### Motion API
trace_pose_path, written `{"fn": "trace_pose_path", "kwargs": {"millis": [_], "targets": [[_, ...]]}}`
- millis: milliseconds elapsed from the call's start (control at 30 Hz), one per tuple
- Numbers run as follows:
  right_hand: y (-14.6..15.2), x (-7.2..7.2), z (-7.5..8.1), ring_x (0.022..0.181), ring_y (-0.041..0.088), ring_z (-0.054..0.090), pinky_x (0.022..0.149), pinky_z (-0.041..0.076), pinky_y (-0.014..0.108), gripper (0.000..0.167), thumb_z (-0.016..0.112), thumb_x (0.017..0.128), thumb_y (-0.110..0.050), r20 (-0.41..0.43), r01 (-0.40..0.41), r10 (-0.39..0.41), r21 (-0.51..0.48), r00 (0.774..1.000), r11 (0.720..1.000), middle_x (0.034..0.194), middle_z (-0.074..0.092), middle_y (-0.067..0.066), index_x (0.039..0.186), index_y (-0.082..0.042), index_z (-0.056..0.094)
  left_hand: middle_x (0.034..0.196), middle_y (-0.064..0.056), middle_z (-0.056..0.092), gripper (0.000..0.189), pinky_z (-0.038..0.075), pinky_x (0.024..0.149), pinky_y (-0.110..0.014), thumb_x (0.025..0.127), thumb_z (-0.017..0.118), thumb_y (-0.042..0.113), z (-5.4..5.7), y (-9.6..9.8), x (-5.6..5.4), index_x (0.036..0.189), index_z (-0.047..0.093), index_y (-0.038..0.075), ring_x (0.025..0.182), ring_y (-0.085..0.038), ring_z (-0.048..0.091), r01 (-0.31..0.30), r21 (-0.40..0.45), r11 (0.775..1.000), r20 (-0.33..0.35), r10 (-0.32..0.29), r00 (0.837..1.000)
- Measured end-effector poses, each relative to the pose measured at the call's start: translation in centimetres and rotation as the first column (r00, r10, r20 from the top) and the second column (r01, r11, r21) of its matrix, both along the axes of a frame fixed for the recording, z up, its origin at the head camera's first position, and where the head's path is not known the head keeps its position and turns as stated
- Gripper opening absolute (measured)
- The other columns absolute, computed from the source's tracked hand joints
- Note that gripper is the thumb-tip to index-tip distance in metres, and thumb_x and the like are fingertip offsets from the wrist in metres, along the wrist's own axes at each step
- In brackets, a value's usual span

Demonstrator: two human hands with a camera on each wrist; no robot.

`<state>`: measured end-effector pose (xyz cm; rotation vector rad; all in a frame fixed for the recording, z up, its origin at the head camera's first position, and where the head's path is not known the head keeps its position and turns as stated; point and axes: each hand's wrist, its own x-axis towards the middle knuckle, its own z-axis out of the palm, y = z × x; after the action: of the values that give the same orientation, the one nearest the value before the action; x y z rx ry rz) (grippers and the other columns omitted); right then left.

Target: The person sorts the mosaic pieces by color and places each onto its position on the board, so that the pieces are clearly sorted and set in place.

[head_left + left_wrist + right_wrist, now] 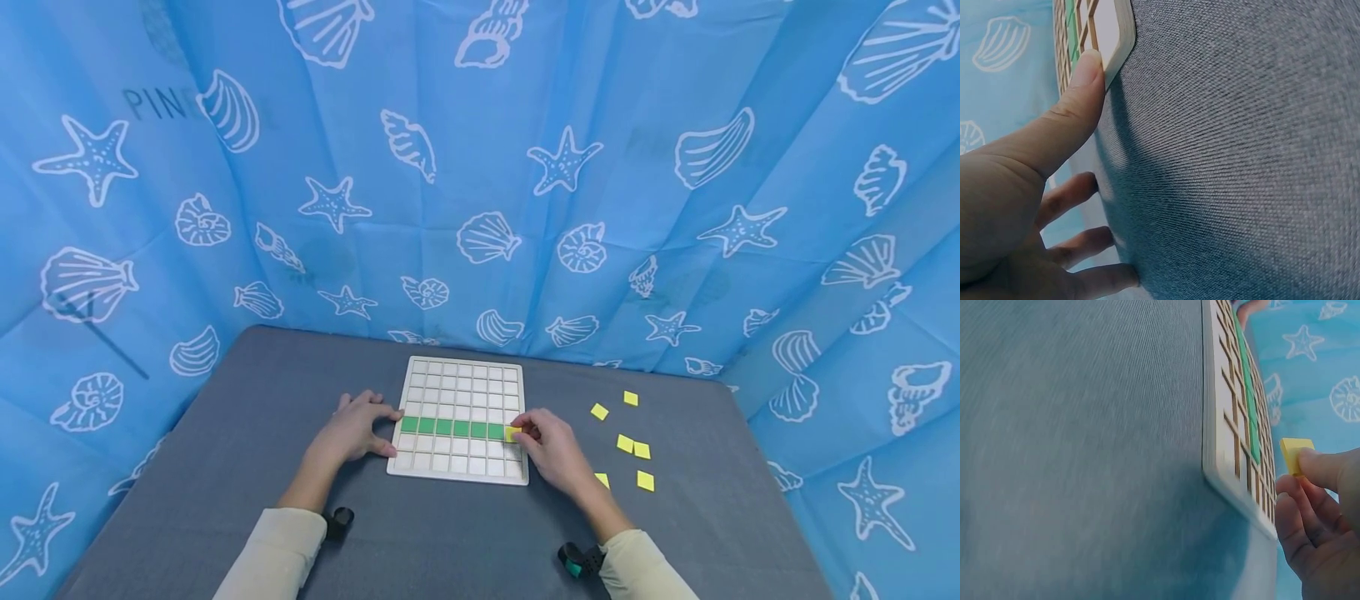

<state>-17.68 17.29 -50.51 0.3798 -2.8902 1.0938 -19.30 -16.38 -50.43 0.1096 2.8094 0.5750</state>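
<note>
A white grid board [457, 478] lies on the table, with several green square tiles [443, 427] in a row across it. At its left edge, my left hand [354, 429] rests with thumb and index finger stretched out to the rim. The left wrist view shows the thumb [1069, 112] on the board's edge near a corner, the other fingers spread loosely behind. My right hand [553, 448] pinches a yellow square tile [1295, 453] between thumb and fingers. In the head view that tile overlaps the right end of the green row; the right wrist view shows it above the board.
Several loose yellow tiles [646, 481] lie scattered on the grey tabletop [450, 542] right of the board, one partly hidden behind my right hand. A blue curtain [450, 167] with white shells and starfish hangs behind the table and along its sides.
</note>
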Motion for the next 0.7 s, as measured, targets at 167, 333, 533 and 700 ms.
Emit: {"fn": "trace_pose_path", "kwargs": {"millis": [167,333,533,700], "targets": [[-1.4,-0.2,0.3,0.080,0.008,0.054,0.070,0.048,0.023,0.012,0.074,0.093,-0.011,-0.005,-0.045,0.045,-0.037,0.999,0.998,0.091,0.063,-0.005,0.105,-0.015,0.073,0.156,-0.017,0.046,0.068,0.043,0.104,-0.064,0.072,0.092,0.035,0.0,0.0,0.0,0.135,0.068,0.027,0.134,-0.042,0.040,0.002,-0.005,1.000,0.003,-0.002,1.000],[-3.1,-0.4,0.8,0.079,0.008,0.054,0.070,0.047,0.023,0.011,0.074,0.094,-0.013,0.010,-0.061,0.062,-0.053,0.998,0.997,0.091,0.064,-0.005,0.105,-0.015,0.073,0.156,-0.018,0.046,0.066,0.043,0.104,-0.065,0.074,0.091,0.035,0.1,0.0,0.0,0.135,0.068,0.026,0.136,-0.043,0.039,0.015,-0.001,1.000,0.002,-0.015,1.000],[-5.1,-0.6,0.8,0.076,0.006,0.055,0.067,0.047,0.022,0.008,0.072,0.095,-0.013,0.015,-0.093,0.094,-0.073,0.995,0.993,0.088,0.066,-0.003,0.103,-0.011,0.070,0.156,-0.018,0.046,0.065,0.042,0.105,-0.066,0.075,0.090,0.034,0.2,-0.2,0.0,0.136,0.068,0.026,0.138,-0.045,0.038,0.021,0.011,1.000,-0.001,-0.021,1.000],[-6.5,-0.6,0.7,0.075,0.006,0.056,0.068,0.048,0.022,0.006,0.072,0.095,-0.010,0.021,-0.125,0.127,-0.099,0.992,0.987,0.087,0.068,0.000,0.100,-0.008,0.070,0.157,-0.018,0.045,0.064,0.041,0.105,-0.067,0.076,0.089,0.034,-0.1,-0.3,-0.2,0.136,0.068,0.026,0.142,-0.048,0.035,0.029,0.002,1.000,-0.006,-0.029,1.000]]}}
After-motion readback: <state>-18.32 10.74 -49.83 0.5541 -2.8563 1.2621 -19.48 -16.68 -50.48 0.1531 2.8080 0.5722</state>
